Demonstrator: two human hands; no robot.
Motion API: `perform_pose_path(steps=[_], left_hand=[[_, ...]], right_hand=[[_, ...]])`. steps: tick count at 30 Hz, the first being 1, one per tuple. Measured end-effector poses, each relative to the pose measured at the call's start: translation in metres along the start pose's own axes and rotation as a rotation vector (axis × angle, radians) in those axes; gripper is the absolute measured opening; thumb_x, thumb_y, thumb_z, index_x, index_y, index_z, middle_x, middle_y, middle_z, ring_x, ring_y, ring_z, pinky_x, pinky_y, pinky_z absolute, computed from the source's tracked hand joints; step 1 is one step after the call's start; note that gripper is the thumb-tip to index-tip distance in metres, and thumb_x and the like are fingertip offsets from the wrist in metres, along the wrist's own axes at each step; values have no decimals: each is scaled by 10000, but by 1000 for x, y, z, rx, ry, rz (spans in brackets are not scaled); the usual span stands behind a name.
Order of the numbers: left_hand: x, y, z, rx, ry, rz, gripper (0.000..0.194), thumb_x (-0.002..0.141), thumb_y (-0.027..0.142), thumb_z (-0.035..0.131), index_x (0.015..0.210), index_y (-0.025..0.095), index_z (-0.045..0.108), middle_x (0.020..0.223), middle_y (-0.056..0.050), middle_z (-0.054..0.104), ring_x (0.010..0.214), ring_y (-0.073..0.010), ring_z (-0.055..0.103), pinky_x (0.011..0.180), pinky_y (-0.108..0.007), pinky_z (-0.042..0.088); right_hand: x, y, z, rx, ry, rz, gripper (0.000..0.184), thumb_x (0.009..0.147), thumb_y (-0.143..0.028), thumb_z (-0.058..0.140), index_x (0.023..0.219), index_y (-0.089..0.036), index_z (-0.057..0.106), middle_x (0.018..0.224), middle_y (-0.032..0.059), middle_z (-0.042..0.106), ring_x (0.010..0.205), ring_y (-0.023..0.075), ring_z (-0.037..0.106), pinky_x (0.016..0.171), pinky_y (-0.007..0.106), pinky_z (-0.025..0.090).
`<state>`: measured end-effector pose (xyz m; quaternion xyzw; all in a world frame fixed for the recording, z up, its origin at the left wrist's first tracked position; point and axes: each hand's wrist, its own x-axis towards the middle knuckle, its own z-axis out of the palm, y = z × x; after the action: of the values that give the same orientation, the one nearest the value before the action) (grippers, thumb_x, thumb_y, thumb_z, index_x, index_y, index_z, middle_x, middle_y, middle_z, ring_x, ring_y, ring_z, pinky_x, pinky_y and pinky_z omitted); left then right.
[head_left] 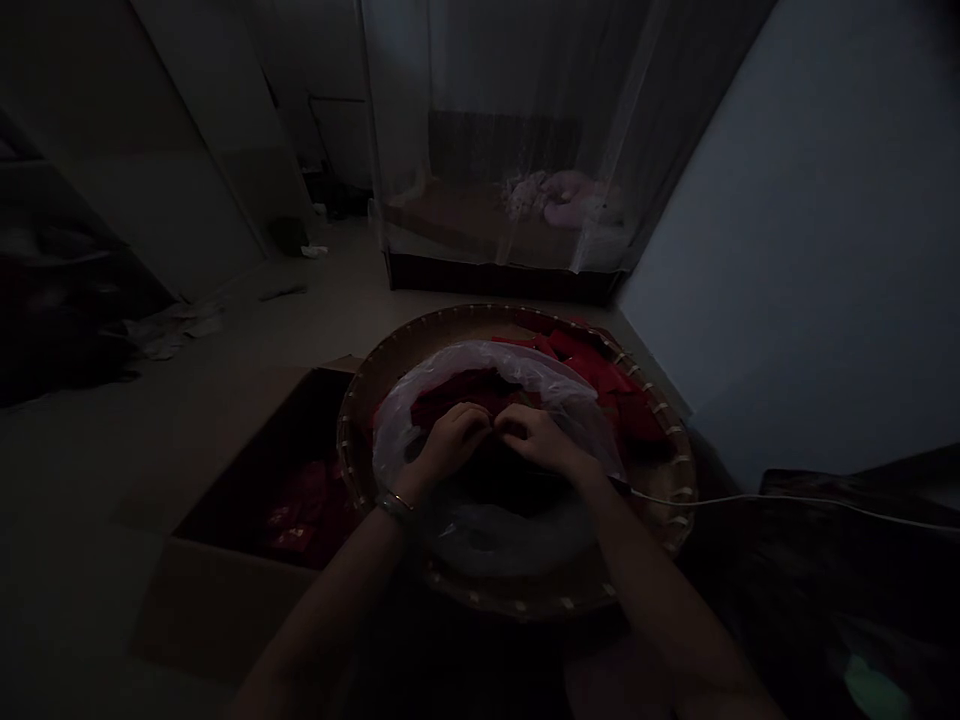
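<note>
Plastic bag (510,540) seems open beneath left hand (452,438) and right hand (541,436)

Forearms (660,590) and hands (454,440) seen bare. Left wrist (411,487) encircled by a narrow, rounded bangle (395,507), faintly glinting; finer markings obscured by dimness.

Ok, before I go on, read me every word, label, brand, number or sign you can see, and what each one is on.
No text can be read in this view.
Red items in the cardboard box: pale marks, too dim and blurred to read.
Red pieces in the woven tray: no legible lettering.
Plastic bag: no legible print.
</note>
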<state>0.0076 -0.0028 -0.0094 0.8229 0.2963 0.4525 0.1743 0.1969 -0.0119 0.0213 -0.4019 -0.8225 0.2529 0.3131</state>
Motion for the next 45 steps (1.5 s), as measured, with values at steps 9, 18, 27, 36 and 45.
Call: perform_pose_path(steps=[9,18,27,36,45], left_hand=[[0,0,2,-7,-8,16,63,875,216,516,853,187,567,928,-59,614,896,-160,579,801,-305,489],[-1,6,-8,336,-105,-5,167,807,310,601,940,210,591,1068,-71,580,985,-208,553,774,-316,494],[-2,-1,-16,319,-118,-41,101,869,248,522,922,220,604,972,-31,584,828,-133,598,704,-237,485],[-4,-14,-11,360,125,7,56,804,171,571,805,187,625,931,-54,617,870,-158,592,759,-288,513],[-6,-17,-8,320,149,73,91,799,148,586,779,195,661,936,-50,673,870,-160,620,796,-335,515]], right_hand=[[0,3,4,-101,-75,11,172,759,-99,564,885,-188,643,912,40,645,833,160,592,765,281,451],[1,6,5,-218,-146,-18,209,780,-39,517,876,-157,660,900,68,661,844,174,607,790,286,452],[0,17,7,-65,-10,8,243,779,-82,532,985,-175,622,989,66,641,893,166,594,808,305,464],[-8,5,22,-232,-358,27,260,679,-70,622,907,-183,670,929,57,647,841,176,592,769,285,453],[-9,-2,55,-441,-487,1,290,788,-52,492,985,-179,662,988,96,662,864,183,615,741,264,442]])
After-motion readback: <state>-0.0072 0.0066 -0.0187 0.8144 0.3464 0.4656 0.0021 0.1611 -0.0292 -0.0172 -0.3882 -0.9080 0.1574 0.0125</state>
